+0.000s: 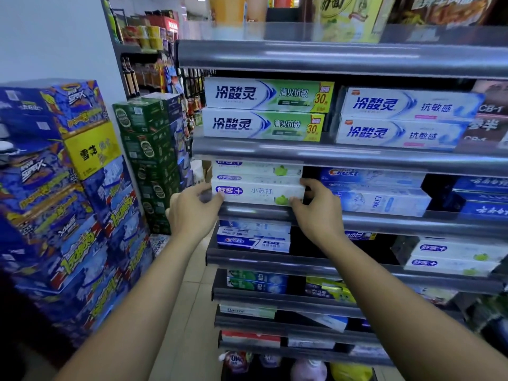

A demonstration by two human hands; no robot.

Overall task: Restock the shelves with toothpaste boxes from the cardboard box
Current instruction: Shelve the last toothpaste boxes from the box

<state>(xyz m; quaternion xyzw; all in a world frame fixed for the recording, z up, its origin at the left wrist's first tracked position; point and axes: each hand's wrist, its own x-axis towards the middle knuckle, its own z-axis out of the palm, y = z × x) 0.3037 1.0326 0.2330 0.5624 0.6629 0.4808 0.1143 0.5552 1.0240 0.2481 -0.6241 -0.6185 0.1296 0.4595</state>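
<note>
Holding the white toothpaste box (pixel 261 193) by both ends, my left hand (pixel 192 213) and right hand (pixel 316 210) curl their fingers (pixel 310 185) round it. It sits at the shelf (pixel 384 222) front, under two matching boxes (pixel 255 171) and beside blue Crest boxes (pixel 379 193).

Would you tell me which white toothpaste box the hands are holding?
The white box marked 小苏打, lowest of three stacked; left hand and right hand grip its ends.

Plain white wall (pixel 55 37), beige tiled floor (pixel 193 301).
</note>
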